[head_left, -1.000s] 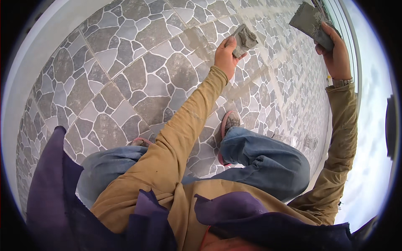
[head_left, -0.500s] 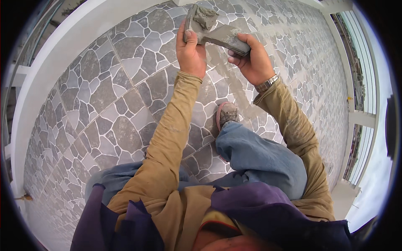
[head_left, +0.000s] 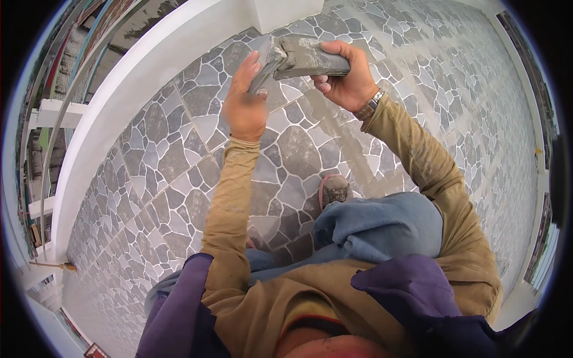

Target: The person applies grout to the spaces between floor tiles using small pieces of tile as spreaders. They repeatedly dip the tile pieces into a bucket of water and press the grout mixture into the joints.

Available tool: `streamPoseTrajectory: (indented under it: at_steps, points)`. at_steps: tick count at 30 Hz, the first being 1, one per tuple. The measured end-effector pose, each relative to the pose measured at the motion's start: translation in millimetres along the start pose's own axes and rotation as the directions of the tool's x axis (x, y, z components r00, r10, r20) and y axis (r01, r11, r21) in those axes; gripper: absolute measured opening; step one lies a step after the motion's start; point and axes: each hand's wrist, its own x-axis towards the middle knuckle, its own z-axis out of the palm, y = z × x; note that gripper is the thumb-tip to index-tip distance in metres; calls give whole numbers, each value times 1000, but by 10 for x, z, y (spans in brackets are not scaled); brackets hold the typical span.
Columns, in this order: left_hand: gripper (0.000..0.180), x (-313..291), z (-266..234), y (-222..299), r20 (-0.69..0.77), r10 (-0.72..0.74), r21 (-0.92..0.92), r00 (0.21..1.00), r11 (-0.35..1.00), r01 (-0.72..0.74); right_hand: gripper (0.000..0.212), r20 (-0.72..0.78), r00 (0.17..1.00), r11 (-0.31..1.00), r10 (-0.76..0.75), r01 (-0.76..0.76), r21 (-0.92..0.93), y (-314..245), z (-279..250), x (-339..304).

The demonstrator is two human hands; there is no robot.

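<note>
Both my hands are raised over the floor, each with a flat grey slab that looks like a piece of tile. My left hand [head_left: 245, 114] grips its grey slab [head_left: 264, 62] between thumb and outstretched fingers, and the slab stands tilted on edge. Closed round the outer end of a second grey slab [head_left: 313, 58] is my right hand [head_left: 352, 77], thumb on top and fingers beneath. The slabs meet at their inner ends. Wet grey mortar [head_left: 285, 55] sits at that junction and is smeared over the right slab's upper face.
Stone-patterned tiled floor [head_left: 170, 179] spreads below, with a mortar-smeared joint [head_left: 352, 152] running across it. A low white curb [head_left: 149, 71] bends along the left and meets a white post [head_left: 286, 13] at the far side. My shoe [head_left: 335, 190] stands below the right slab.
My left hand has moved left and turned its slab more on edge. The mortar lump that lay on the left slab is now pressed at the junction. The view has shifted, showing more curb.
</note>
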Motion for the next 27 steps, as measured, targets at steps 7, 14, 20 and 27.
streamPoseTrajectory:
  at_steps: [7, 14, 20, 27]
  points:
    - [38, -953, -255, -188, 98, -654, 234, 750, 748, 621, 33, 335, 938, 993, -92, 60, 104, -248, -739, 280]
    - [33, -1455, 261, 56, 203, -979, -598, 30, -100, 795, 38, -29, 998, 977, -52, 45, -207, 30, -1484, -150]
    - [36, -1221, 826, 157, 403, -910, -610, -99, -347, 712, 43, -152, 954, 707, -259, 80, -703, 509, -1439, -1014]
    - [34, -1125, 974, 199, 401, -916, -610, 11, -258, 750, 63, 107, 912, 214, -395, 205, -955, 598, -1488, -1204]
